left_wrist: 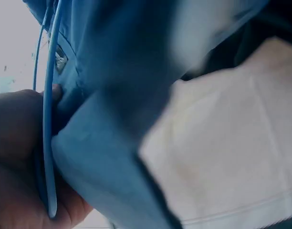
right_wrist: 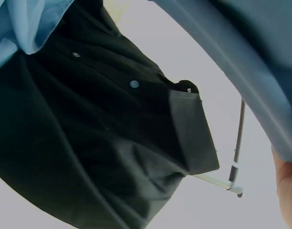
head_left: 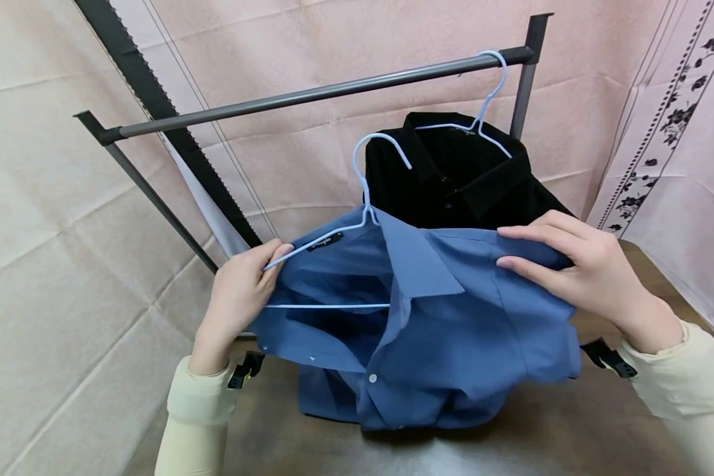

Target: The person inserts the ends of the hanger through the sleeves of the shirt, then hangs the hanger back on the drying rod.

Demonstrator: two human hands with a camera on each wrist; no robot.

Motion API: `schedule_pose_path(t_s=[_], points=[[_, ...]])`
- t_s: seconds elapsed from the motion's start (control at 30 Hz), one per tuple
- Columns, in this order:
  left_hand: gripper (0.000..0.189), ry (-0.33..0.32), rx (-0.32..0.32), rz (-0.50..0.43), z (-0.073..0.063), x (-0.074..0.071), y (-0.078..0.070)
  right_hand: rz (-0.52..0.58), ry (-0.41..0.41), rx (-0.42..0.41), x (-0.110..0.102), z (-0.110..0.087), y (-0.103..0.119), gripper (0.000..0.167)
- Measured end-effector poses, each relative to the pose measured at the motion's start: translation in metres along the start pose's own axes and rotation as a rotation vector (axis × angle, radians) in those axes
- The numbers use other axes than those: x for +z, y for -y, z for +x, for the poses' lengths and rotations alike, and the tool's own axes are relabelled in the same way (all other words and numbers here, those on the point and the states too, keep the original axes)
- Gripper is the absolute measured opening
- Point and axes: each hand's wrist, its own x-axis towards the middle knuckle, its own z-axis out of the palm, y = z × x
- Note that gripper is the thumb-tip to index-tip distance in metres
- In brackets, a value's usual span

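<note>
A blue button-up shirt (head_left: 452, 330) hangs partly on a light-blue wire hanger (head_left: 333, 306), whose hook rises free above the collar. My left hand (head_left: 244, 281) grips the hanger's left end, with the thumb over the wire at the open neck. In the left wrist view, the rounded end of the hanger (left_wrist: 49, 143) lies bare against the palm, outside the blue cloth (left_wrist: 108, 157). My right hand (head_left: 583, 264) pinches the shirt's other shoulder between thumb and fingers. The cloth there covers the hanger's right arm.
Behind stands a dark metal rack with a horizontal rail (head_left: 309, 97). A black shirt (head_left: 452, 172) hangs at its right end on a similar hanger (head_left: 482, 109). Below is a brown tabletop (head_left: 619, 423). Pale curtains (head_left: 83, 218) surround the rack.
</note>
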Motion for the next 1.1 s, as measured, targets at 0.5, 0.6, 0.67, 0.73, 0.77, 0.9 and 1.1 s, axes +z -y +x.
schedule_pose_path(t_s=[0.5, 0.6, 0.67, 0.73, 0.77, 0.9, 1.1], points=[[0.035, -0.164, 0.032, -0.034, 0.005, -0.01, -0.016, -0.006, 0.145, 0.053, -0.004, -0.016, -0.016, 0.054], [0.035, -0.173, 0.027, -0.045, 0.006, -0.003, -0.022, 0.013, 0.149, 0.06, 0.001, -0.023, -0.022, 0.049], [0.034, -0.168, 0.044, -0.046, 0.007, 0.003, -0.026, 0.004, 0.159, 0.064, 0.004, -0.028, -0.025, 0.046], [0.032, -0.154, 0.07, -0.057, 0.008, 0.008, -0.031, -0.017, 0.184, 0.08, 0.007, -0.033, -0.027, 0.044], [0.032, -0.148, 0.084, -0.063, 0.008, 0.011, -0.033, -0.024, 0.204, 0.094, 0.008, -0.034, -0.027, 0.043], [0.031, -0.11, 0.131, -0.075, 0.008, 0.022, -0.045, -0.027, 0.28, 0.143, 0.013, -0.04, -0.025, 0.041], [0.028, -0.04, 0.164, -0.092, 0.009, 0.038, -0.061, -0.011, 0.325, 0.138, 0.025, -0.042, -0.021, 0.047]])
